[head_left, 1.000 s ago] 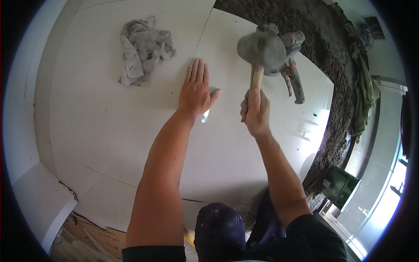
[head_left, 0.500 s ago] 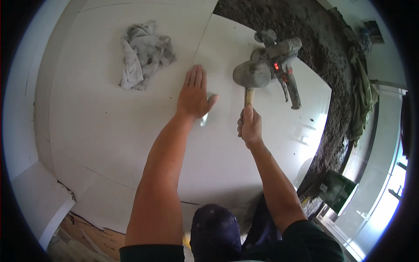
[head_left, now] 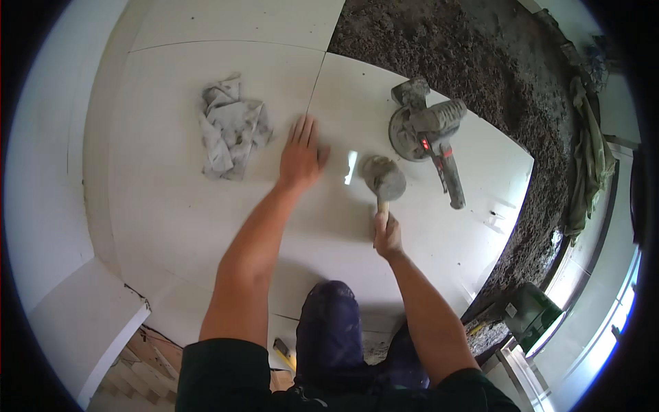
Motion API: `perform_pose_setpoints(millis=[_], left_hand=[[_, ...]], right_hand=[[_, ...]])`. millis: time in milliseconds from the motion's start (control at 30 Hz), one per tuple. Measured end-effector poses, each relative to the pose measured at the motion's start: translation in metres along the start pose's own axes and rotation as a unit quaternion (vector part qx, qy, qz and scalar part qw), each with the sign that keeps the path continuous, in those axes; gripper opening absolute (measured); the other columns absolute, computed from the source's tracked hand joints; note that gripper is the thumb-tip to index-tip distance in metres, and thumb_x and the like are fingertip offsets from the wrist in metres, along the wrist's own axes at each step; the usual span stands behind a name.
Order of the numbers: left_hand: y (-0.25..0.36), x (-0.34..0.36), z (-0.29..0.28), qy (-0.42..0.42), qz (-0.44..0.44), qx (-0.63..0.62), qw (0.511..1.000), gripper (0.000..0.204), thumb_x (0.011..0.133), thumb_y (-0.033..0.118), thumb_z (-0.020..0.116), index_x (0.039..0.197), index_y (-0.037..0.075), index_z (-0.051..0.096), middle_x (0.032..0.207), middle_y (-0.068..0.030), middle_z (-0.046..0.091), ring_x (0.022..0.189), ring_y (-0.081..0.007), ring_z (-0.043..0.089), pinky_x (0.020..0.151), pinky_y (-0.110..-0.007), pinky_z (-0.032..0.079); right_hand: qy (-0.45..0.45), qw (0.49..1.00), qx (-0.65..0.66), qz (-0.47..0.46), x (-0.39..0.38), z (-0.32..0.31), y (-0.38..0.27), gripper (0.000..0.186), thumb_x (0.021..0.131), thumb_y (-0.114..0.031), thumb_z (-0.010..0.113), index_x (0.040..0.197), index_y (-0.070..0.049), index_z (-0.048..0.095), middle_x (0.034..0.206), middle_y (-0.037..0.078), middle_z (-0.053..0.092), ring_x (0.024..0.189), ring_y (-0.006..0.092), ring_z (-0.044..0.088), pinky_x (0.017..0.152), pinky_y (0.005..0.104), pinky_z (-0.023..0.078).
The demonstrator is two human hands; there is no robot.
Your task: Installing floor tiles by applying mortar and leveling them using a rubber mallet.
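My right hand [head_left: 388, 235] grips the short wooden handle of a mallet [head_left: 386, 180] with a thick, dusty grey head. Its head is low over a large pale floor tile [head_left: 439, 257]; I cannot tell whether it touches. My left hand [head_left: 301, 161] lies palm down, fingers stretched out, by the joint between two tiles. Farther right, a dusty grey suction-cup tile tool [head_left: 432, 130] with a handle and small red lights stands on the tile. Left of my left hand lies a crumpled, stained grey-white cloth [head_left: 233, 134].
Rough dark mortar bed [head_left: 439, 48] borders the tile at the far and right sides. A dark green container [head_left: 532, 316] stands at the lower right, and a drab cloth [head_left: 592, 158] hangs farther up. My knee [head_left: 333, 309] is close at the front; a white wall [head_left: 58, 158] runs along the left.
The mallet has come down and nearer to me, away from the suction-cup tool it overlapped before. My left hand stays flat near the tile joint. The whole view has shifted a little.
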State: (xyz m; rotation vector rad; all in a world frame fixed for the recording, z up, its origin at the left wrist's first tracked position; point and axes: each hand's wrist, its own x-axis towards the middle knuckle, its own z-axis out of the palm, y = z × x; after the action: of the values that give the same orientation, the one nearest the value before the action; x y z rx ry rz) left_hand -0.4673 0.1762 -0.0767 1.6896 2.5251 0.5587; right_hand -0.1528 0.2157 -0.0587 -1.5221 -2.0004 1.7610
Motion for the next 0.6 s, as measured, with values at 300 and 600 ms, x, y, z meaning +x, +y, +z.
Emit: perform_pose_setpoints(millis=[300, 600], left_hand=[[-0.046, 0.189, 0.026, 0.062, 0.050, 0.020, 0.997, 0.062, 0.103, 0.041, 0.051, 0.143, -0.006, 0.050, 0.152, -0.0218, 0.048, 0.147, -0.0335, 0.039, 0.125, -0.044, 0.026], [-0.019, 0.118, 0.013, 0.087, 0.002, 0.028, 0.996, 0.057, 0.096, 0.034, 0.064, 0.140, -0.001, 0.055, 0.151, -0.0174, 0.052, 0.144, -0.0334, 0.043, 0.122, -0.043, 0.032]], right_hand=[[-0.046, 0.993, 0.075, 0.083, -0.004, -0.006, -0.017, 0.056, 0.104, -0.055, 0.048, 0.097, 0.000, 0.057, 0.060, 0.003, 0.054, 0.053, 0.0123, 0.052, 0.050, 0.0336, 0.043], [-0.046, 0.994, 0.077, 0.067, -0.006, -0.006, -0.008, 0.060, 0.104, -0.059, 0.046, 0.098, 0.000, 0.054, 0.057, 0.002, 0.053, 0.045, 0.0114, 0.052, 0.042, 0.0310, 0.041]])
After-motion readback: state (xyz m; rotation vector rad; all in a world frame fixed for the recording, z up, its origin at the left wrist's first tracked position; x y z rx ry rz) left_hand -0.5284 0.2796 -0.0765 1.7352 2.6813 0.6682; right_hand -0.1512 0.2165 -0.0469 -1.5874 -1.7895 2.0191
